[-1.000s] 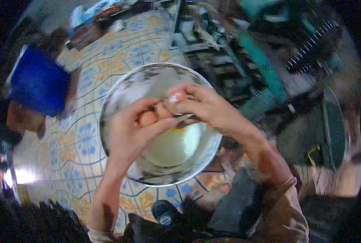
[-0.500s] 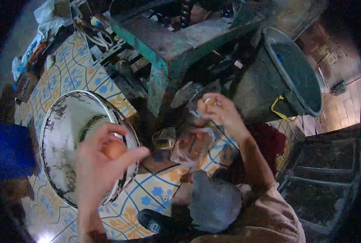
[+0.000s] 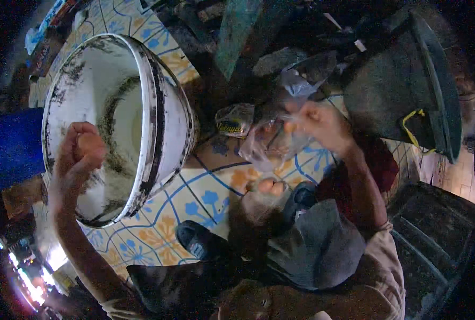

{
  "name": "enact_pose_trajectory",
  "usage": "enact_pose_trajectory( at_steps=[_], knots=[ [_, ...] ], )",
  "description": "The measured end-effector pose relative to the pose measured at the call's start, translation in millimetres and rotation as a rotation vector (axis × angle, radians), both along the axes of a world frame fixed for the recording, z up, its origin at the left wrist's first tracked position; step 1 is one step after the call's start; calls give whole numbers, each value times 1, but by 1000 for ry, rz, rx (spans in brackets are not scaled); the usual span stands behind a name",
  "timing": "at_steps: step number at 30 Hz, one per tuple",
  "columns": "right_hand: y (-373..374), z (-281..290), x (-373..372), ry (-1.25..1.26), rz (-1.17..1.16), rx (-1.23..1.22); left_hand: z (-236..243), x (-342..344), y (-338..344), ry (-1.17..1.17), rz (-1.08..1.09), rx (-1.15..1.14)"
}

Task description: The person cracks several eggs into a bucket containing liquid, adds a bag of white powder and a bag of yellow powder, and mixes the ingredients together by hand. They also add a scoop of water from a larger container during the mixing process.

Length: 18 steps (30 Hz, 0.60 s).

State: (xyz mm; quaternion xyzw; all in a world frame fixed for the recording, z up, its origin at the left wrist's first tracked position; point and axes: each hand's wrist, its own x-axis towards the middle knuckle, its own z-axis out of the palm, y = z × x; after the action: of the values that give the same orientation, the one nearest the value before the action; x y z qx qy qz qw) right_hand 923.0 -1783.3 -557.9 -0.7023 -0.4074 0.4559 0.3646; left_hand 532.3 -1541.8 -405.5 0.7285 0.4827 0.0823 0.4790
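Note:
My left hand (image 3: pixel 69 162) is closed round a brown egg (image 3: pixel 89 143), held over the mouth of a large white tub (image 3: pixel 168 144) with dark stains, which lies tilted toward me. My right hand (image 3: pixel 328 128), smeared by motion, has curled fingers at a crumpled clear plastic bag (image 3: pixel 256 146) with orange-brown things inside. What those fingers hold cannot be made out. Two round light-brown things (image 3: pixel 270 186), which look like eggs, lie nearer to me. A small printed packet (image 3: pixel 234 120) rests beside the bag.
A big dark green bin (image 3: pixel 386 80) with a yellow strap (image 3: pixel 410 130) stands at right. Dark red cloth (image 3: pixel 373 168) lies below it. At left is a blue container (image 3: pixel 16 144). A green table leg (image 3: pixel 237 40) comes down at the far side. My dark shoe (image 3: pixel 197 240) is on patterned tiles.
My left hand has moved left with the egg, farther over the tub. My right hand has shifted to the right. The whole view has tilted lower, bringing more of my legs into sight.

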Motion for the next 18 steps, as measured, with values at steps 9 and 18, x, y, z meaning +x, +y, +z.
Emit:
enact_pose_trajectory(
  at_steps=[9, 18],
  knots=[
    [-74, -39, -115, -637, 580, -235, -12, -6, 11, 19, -55, 105],
    [-126, -130, -118, -864, 656, 209, -29, -41, 19, -174, -35, -49]
  ],
)
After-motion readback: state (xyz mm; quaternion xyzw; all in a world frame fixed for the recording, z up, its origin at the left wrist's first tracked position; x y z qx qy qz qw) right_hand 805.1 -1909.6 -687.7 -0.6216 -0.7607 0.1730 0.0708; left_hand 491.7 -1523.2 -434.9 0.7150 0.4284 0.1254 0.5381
